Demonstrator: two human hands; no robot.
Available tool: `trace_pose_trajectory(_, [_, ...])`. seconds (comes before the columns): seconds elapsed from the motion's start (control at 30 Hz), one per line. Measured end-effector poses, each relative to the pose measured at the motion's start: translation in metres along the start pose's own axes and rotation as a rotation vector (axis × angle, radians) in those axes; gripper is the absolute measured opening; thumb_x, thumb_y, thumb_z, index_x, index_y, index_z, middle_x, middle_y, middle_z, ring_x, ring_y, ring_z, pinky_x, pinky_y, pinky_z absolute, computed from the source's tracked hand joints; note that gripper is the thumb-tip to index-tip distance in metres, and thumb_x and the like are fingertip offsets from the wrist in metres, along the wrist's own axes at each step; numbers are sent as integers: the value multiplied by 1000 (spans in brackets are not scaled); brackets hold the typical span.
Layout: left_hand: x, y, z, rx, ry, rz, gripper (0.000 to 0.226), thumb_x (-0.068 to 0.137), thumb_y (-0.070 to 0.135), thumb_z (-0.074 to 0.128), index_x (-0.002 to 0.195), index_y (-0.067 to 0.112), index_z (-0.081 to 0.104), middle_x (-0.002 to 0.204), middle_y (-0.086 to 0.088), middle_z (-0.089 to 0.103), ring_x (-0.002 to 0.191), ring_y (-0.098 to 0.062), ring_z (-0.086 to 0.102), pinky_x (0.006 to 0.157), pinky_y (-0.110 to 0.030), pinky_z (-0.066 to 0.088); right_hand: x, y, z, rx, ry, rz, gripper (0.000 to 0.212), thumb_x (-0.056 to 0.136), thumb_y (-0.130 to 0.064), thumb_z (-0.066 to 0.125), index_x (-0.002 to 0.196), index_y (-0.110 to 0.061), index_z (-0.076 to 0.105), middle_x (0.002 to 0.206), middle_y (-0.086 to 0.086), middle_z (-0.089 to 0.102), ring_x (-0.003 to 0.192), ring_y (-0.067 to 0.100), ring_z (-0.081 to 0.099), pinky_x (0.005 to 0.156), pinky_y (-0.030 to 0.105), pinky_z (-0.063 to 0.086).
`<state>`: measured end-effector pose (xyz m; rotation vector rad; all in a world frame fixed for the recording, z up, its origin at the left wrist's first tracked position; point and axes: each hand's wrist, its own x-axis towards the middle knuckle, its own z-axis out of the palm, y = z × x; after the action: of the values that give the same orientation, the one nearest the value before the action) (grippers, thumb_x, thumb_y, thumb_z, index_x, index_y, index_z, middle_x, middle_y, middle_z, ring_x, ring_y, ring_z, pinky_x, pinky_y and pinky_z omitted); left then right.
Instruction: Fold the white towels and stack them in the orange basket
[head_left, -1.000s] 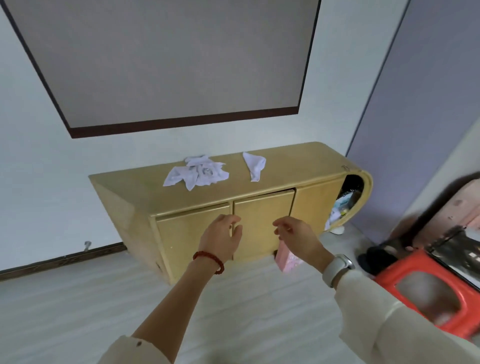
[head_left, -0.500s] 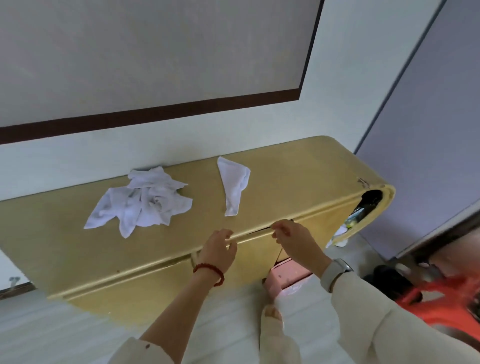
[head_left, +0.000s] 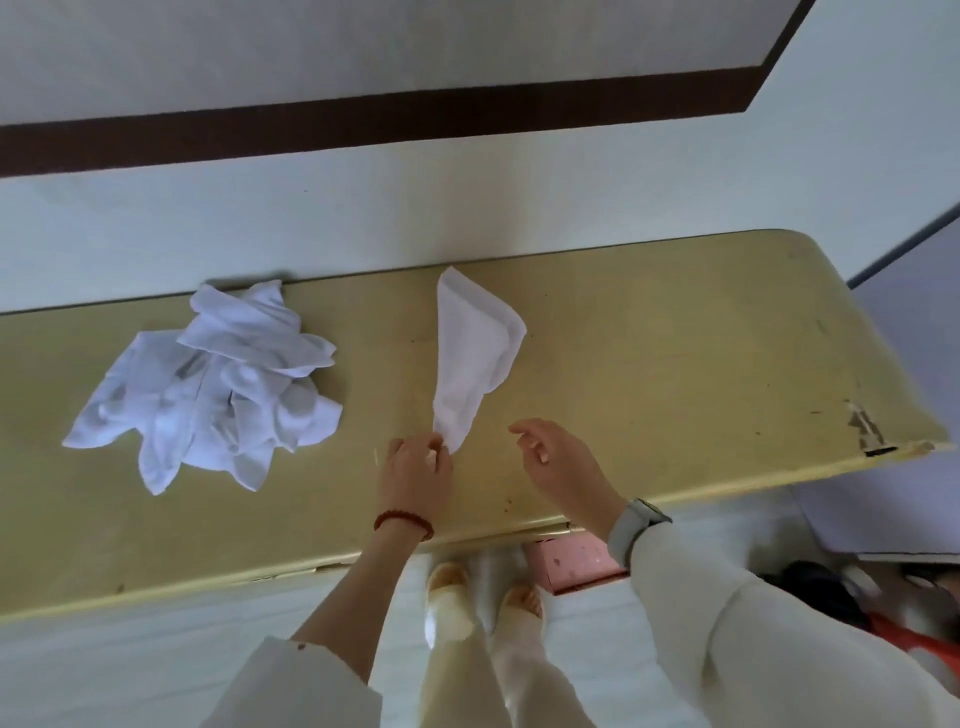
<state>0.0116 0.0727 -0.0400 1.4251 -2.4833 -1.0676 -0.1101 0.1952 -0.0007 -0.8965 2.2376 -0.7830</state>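
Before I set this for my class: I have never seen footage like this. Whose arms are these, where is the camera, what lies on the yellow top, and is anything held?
The camera sits on a person's head, looking down, so both arms are theirs. On the yellow cabinet top lie a crumpled pile of white towels and, apart from it, a single white towel. The left hand, with a red bracelet, pinches that single towel's near corner. The right hand, above a wristwatch, hovers beside it holding nothing, fingers loosely curled. An orange shape at the bottom right may be the basket; too little shows to tell.
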Motion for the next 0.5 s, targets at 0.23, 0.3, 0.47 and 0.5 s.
trace_pose_trajectory(0.23, [35, 34, -69, -206, -38, 453, 28, 89, 20, 35, 93, 11, 62, 86, -9, 62, 72, -5, 48, 68, -5, 37, 63, -52, -14, -245, -86, -320, 47, 86, -15, 54, 131, -25, 47, 145, 3, 27, 130, 25, 25, 103, 38, 31])
trace_pose_trajectory(0.3, [52, 50, -93, -224, -37, 518, 27, 86, 24, 30, 88, 22, 56, 82, -5, 58, 73, -9, 49, 66, -11, 37, 80, -71, -25, -224, -104, -327, 30, 87, -16, 53, 116, -17, 58, 138, 3, 42, 126, 24, 35, 101, 36, 32])
trace_pose_trajectory(0.47, [85, 96, -131, -308, -71, 512, 23, 89, 2, 37, 85, 10, 58, 76, 15, 53, 69, 9, 49, 61, -6, 36, 92, -100, -59, -92, -7, -224, 25, 87, -10, 45, 70, -28, 47, 67, 0, 54, 65, 24, 49, 60, 32, 36])
trace_pose_trajectory(0.5, [91, 106, -136, -311, -72, 516, 24, 90, -2, 37, 84, 11, 56, 76, 16, 52, 68, 10, 49, 61, -5, 35, 93, -102, -66, -64, 44, -183, 31, 87, -9, 44, 65, -30, 39, 60, -3, 47, 58, 21, 44, 56, 30, 32])
